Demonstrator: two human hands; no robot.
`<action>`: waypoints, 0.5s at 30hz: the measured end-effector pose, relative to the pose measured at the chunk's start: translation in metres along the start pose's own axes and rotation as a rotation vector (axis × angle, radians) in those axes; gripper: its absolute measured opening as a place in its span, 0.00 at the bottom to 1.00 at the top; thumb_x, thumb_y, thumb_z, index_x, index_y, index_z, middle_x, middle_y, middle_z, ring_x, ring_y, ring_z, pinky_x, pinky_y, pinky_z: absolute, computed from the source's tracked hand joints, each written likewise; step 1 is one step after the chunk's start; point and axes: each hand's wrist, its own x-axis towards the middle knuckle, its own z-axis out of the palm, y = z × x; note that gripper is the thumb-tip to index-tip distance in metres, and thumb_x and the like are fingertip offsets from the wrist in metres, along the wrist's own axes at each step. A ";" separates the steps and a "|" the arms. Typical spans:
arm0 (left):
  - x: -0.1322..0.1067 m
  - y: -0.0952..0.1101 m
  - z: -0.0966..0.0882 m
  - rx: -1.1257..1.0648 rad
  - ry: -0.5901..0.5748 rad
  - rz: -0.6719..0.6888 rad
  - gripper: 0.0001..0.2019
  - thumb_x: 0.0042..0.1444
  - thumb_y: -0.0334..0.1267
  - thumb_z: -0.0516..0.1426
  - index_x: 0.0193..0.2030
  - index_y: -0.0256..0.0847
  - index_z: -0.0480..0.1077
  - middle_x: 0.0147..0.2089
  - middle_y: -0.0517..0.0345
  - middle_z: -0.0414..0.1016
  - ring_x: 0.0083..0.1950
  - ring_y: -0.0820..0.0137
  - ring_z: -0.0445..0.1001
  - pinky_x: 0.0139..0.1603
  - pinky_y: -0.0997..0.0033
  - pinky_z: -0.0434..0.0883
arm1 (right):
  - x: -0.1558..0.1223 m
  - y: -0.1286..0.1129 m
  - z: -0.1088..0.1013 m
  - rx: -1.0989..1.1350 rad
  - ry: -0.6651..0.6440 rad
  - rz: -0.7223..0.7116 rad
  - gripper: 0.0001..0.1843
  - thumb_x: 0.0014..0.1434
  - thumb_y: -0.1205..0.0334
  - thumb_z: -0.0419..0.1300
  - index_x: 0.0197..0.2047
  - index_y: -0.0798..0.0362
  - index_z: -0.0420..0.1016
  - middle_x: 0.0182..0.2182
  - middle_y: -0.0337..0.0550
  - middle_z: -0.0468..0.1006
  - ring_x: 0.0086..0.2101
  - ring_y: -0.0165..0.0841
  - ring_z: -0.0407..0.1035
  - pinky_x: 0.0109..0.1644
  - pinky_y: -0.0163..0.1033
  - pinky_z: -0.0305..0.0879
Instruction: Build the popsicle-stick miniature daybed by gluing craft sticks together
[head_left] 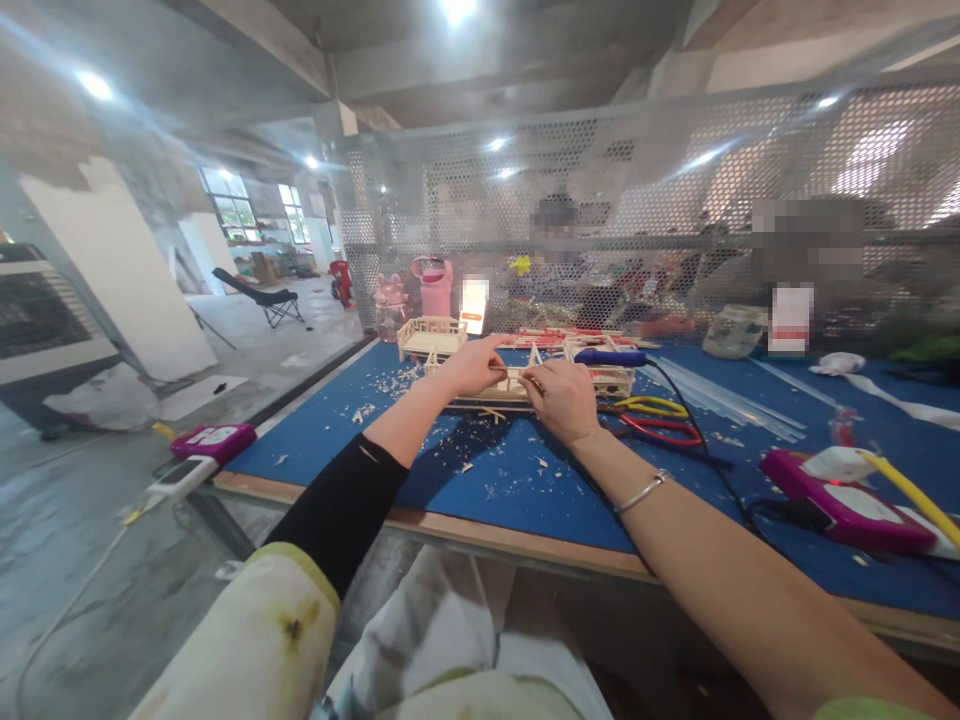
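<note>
A model built of pale wooden sticks (pixel 514 383) lies in front of me on the blue table. My left hand (pixel 474 370) is closed, its fingertips pinched at the model's near side. From the right, my right hand (pixel 561 397) is also closed, thumb and fingers pressed onto the same model a short way off. The fingers cover exactly which piece each one grips. Behind my left hand stands a second wooden stick model (pixel 432 338) with railings. A blue-handled tool (pixel 611 357) with a black cord lies just beyond my right hand.
Pliers with red and yellow handles (pixel 660 425) lie right of my right hand, near clear plastic sticks (pixel 731 400). Purple power strips (pixel 847 505) sit at the right and left table edges. Wood scraps litter the blue tabletop (pixel 480 510). A perforated metal screen (pixel 645 200) stands behind, with people beyond.
</note>
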 end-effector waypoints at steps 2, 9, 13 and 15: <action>-0.007 -0.003 0.000 -0.019 0.158 0.007 0.24 0.51 0.28 0.54 0.57 0.34 0.60 0.40 0.53 0.77 0.41 0.71 0.73 0.46 0.71 0.67 | 0.000 0.001 0.000 -0.011 -0.002 -0.004 0.12 0.59 0.60 0.53 0.29 0.53 0.74 0.26 0.44 0.73 0.31 0.35 0.62 0.35 0.40 0.46; -0.034 -0.021 0.003 0.186 0.629 -0.106 0.17 0.54 0.27 0.49 0.50 0.39 0.65 0.43 0.53 0.75 0.49 0.67 0.70 0.55 0.65 0.63 | 0.004 -0.001 0.001 -0.006 0.003 -0.019 0.14 0.60 0.60 0.52 0.27 0.52 0.74 0.26 0.45 0.73 0.30 0.35 0.60 0.36 0.41 0.45; -0.036 -0.007 0.010 0.246 0.463 -0.007 0.22 0.52 0.30 0.51 0.56 0.39 0.60 0.49 0.53 0.73 0.55 0.65 0.66 0.61 0.61 0.56 | 0.006 -0.005 0.000 -0.025 0.012 -0.055 0.14 0.60 0.61 0.52 0.27 0.52 0.74 0.25 0.44 0.74 0.30 0.35 0.60 0.36 0.41 0.44; -0.035 0.003 0.014 0.257 0.354 0.027 0.26 0.51 0.31 0.52 0.59 0.40 0.57 0.52 0.54 0.72 0.57 0.65 0.64 0.65 0.58 0.49 | 0.006 -0.006 0.000 -0.041 0.013 -0.068 0.15 0.61 0.61 0.52 0.27 0.52 0.75 0.25 0.44 0.74 0.30 0.34 0.59 0.36 0.42 0.44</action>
